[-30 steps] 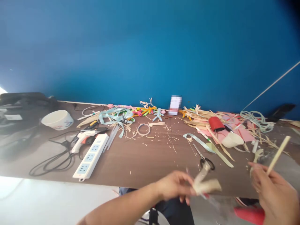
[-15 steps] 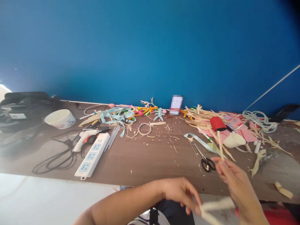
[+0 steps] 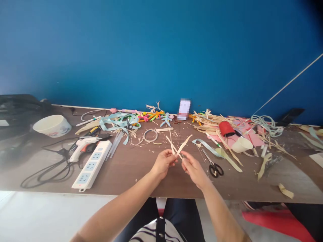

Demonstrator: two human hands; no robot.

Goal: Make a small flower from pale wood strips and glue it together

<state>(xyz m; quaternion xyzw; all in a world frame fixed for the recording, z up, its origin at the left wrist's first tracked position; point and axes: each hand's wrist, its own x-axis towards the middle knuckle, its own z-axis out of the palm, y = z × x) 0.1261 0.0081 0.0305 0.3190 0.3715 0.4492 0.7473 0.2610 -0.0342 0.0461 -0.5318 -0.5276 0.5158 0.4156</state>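
Observation:
Both hands meet over the middle of the brown table. Between them are pale, flat husk-like strips that cross one another and fan out away from me. My left hand is closed, pinching the strips near their crossing. From the other side, my right hand pinches the strips' lower end, its fingertips close to the left ones. How the strips join is hidden by the fingers. Black-handled scissors lie just right of my right hand, blades pointing away.
On the left are a power strip, a white glue gun and a white bowl. Light-blue ribbon and colourful pipe-cleaner figures lie at the back. A red cup, a cream cup and loose strips crowd the right.
My hands have risen from the table's front edge and come together over the tabletop. The strips, held apart before, now cross between my fingers. The view has shifted slightly.

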